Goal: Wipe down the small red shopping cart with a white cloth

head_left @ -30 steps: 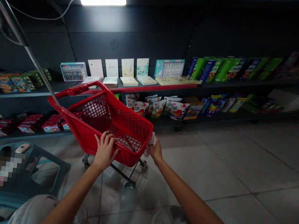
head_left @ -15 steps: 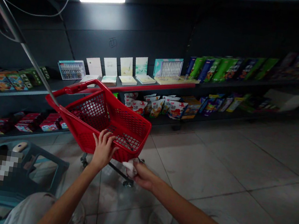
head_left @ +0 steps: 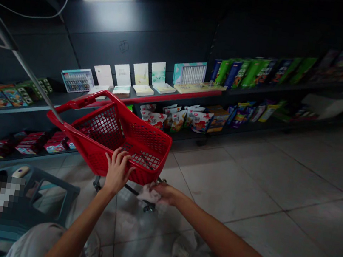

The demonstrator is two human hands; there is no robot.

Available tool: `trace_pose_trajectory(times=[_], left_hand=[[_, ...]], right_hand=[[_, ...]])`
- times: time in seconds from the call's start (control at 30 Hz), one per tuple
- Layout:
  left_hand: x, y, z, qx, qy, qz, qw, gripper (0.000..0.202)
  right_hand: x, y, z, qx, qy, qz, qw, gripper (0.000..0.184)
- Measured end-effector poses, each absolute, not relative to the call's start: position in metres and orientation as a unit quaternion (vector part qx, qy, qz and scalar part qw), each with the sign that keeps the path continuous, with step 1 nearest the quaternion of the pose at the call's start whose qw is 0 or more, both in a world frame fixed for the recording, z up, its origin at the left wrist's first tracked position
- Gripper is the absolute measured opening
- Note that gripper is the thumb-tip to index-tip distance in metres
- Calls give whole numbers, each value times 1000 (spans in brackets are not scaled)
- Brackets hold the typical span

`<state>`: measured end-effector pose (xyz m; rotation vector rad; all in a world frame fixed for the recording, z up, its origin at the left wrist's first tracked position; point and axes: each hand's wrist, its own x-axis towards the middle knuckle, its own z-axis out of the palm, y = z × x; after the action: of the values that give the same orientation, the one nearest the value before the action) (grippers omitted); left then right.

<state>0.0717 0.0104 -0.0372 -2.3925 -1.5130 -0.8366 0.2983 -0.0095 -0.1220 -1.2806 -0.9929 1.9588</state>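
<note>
A small red plastic shopping cart (head_left: pixel 86 146) with lattice walls and a metal pole at its handle stands before me. My left hand (head_left: pixel 116 172) has its spread fingers hooked over the cart's near rim. Lower down, at the basket's right end, my right hand (head_left: pixel 166 193) is closed around a crumpled whitish cloth (head_left: pixel 148 194). The cloth hangs by the cart's lower edge, just above a caster (head_left: pixel 149 207). Some of my right fingers are hidden or blurred. Inside, the basket floor shows its open lattice.
Behind the cart runs a dark shelf with books (head_left: pixel 123 75), green and blue bags (head_left: pixel 252 74) and snack packets (head_left: pixel 201 121). A blue-grey plastic stool (head_left: pixel 66 203) stands at lower left, partly pixelated. Grey floor tiles (head_left: pixel 248 174) extend right. My shoes are below the cart.
My right hand and the cloth have shifted slightly along the basket's lower right end, and more of the cloth now hangs down. My left hand keeps its place on the rim. The view has tilted slightly.
</note>
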Motion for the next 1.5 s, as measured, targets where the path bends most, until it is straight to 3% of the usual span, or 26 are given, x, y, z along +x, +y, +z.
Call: trace_pose_trajectory(times=[0.1,0.2,0.37,0.57,0.7,0.83,1.07,1.4,1.5], left_hand=[[71,10,-35,-807,-511,-284,89,33],[71,9,-33,-807,-509,-289,76,32],[69,5,-27,-807,-496,-317,50,30],[58,1,-28,-800,-476,-364,32,32],[39,2,-32,-805,-458,-377,-9,25],[20,-1,-28,-804,-436,-402,-40,18],[5,-12,-9,-797,-410,-427,-115,27],[-10,-12,4,-829,-378,-373,-173,26],[-17,-9,1,-824,-390,-367,-183,13]], right_hand=[[312,6,-125,-519,-355,731,265,15],[332,23,-120,-545,-351,701,296,12],[360,57,-102,-589,-332,604,422,13],[373,79,-68,-576,-303,489,581,40],[373,81,-43,-563,-334,406,638,50],[366,81,-28,-562,-419,331,632,53],[341,77,-21,-489,-691,157,509,39],[313,92,-13,-431,-744,141,490,39],[308,100,-11,-434,-752,115,482,44]])
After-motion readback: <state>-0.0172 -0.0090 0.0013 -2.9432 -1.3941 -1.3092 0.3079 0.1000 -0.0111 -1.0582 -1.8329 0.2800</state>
